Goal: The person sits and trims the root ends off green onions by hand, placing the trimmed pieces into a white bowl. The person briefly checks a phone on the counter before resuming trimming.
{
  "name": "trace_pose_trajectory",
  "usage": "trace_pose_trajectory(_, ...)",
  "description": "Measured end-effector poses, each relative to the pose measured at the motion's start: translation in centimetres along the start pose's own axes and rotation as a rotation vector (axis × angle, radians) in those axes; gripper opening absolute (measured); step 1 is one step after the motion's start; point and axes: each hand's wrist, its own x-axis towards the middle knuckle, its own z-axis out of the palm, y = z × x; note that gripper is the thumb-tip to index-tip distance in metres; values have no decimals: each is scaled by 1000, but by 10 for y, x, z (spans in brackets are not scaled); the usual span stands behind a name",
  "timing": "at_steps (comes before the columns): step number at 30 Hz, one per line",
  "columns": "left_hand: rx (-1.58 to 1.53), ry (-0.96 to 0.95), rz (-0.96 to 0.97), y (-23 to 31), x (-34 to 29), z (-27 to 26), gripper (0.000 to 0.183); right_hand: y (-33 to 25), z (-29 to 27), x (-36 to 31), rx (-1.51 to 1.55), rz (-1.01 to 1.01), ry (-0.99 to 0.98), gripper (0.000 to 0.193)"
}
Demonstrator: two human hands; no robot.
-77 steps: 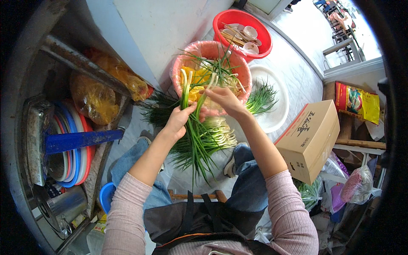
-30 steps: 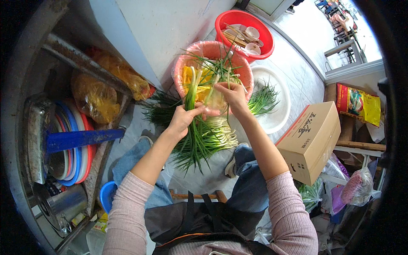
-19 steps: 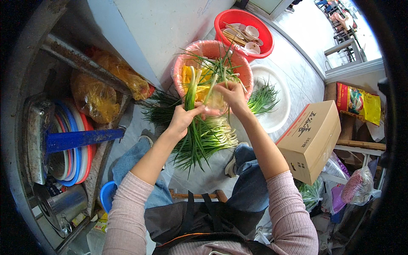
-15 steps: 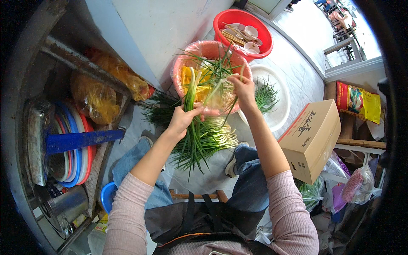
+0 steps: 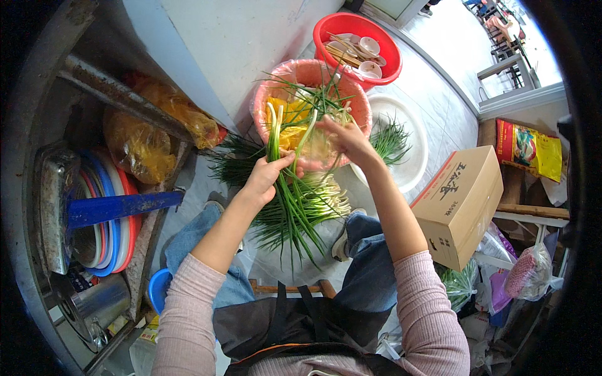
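My left hand (image 5: pixel 266 176) is closed round a few scallions (image 5: pixel 274 139), their pale stalks upward and their long green leaves hanging toward me. One pale stalk leans to the right out of that grip. Beside it, over the near side of a pink basin (image 5: pixel 362 111) with a clear plastic liner, my right hand (image 5: pixel 350 140) is blurred, so its fingers and anything in them cannot be made out. Green trimmings and a yellow bag (image 5: pixel 301 113) lie in the basin. Beneath my hands, a heap of scallions (image 5: pixel 326 195) covers part of the floor between my feet.
On the right stands a white round tub (image 5: pixel 415 156) holding a small bunch of green leaves (image 5: pixel 390 143). Behind is a red basin (image 5: pixel 392 47) with bowls and chopsticks. A cardboard box (image 5: pixel 458 203) stands near my right arm; a rack with stacked basins (image 5: pixel 113 213) is at left.
My right hand has moved left and slightly down, toward the left hand. A pale stalk now leans out beside the held scallions, whose leaves have swung a little to the right.
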Motion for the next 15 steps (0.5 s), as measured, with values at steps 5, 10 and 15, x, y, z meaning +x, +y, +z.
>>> trace_pose_trajectory(5, 107, -21, 79, -4, 3, 2, 19, 12, 33, -6, -37, -9, -218, 37)
trace_pose_trajectory(10, 162, -15, 68, 0, -3, 6, 18, 18, 38, 3, -51, -133, 129, 43)
trace_pose_trajectory(15, 203, -88, 100, 2, -6, 9, 17, 13, 52, -9, 0, -243, 48, 41)
